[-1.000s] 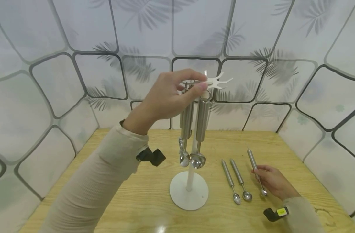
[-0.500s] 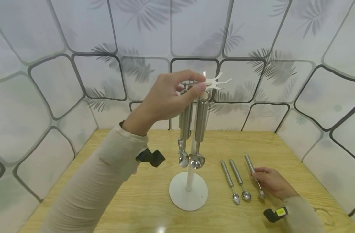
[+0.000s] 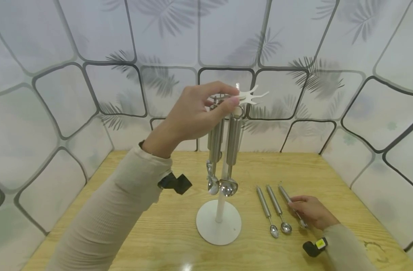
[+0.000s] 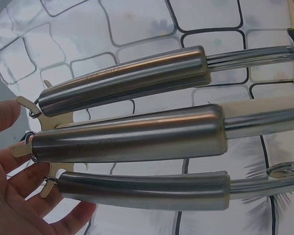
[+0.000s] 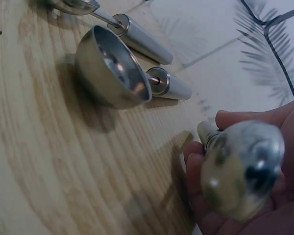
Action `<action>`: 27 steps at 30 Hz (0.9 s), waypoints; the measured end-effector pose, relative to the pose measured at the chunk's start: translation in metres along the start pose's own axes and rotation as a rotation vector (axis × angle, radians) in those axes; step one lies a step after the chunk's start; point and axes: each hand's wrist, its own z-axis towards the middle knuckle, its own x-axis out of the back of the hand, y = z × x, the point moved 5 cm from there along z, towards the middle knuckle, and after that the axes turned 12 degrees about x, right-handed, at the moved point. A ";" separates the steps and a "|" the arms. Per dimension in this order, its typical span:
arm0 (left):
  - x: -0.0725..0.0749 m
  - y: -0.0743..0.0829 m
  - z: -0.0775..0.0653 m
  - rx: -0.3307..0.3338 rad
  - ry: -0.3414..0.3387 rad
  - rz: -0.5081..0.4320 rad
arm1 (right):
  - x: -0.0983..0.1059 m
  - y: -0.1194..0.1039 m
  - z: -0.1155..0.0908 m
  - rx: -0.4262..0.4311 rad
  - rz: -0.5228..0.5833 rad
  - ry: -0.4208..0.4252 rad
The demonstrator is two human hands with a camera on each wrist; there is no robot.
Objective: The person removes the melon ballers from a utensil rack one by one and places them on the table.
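Note:
My left hand (image 3: 192, 113) pinches the hooked top (image 3: 249, 97) of a white stand between thumb and fingers. Several metal scoops (image 3: 232, 145) hang by rings from its hooks, bowls downward; three handles (image 4: 127, 139) fill the left wrist view. At the lower right my right hand (image 3: 313, 211) holds a small metal scoop (image 3: 285, 194) by its handle, low over the table. That scoop's bowl (image 5: 242, 169) points at the right wrist camera. Just left of it lie two more scoops, one with an oval bowl (image 3: 273, 231) and one with a round bowl (image 3: 286, 228).
The stand's round white base (image 3: 209, 227) rests on a light wooden table (image 3: 159, 233). A patterned white wall covering (image 3: 172, 41) encloses the back and both sides.
My right hand has shifted left with its scoop, bringing it nearer the two lying scoops and roughly alongside them. My left hand keeps its grip on the stand's top.

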 end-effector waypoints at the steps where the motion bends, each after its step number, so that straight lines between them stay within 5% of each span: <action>1: 0.000 0.000 0.000 -0.003 0.002 -0.001 | -0.001 0.000 0.000 0.002 0.000 -0.005; 10: 0.000 0.000 0.000 -0.014 0.007 0.001 | -0.008 -0.004 0.004 0.011 0.047 -0.025; 19: 0.001 -0.002 -0.001 0.004 0.002 0.003 | -0.011 -0.009 0.009 0.014 -0.144 -0.001; 27: 0.001 -0.001 -0.002 -0.014 0.008 -0.002 | -0.012 -0.010 0.013 -0.028 -0.161 -0.010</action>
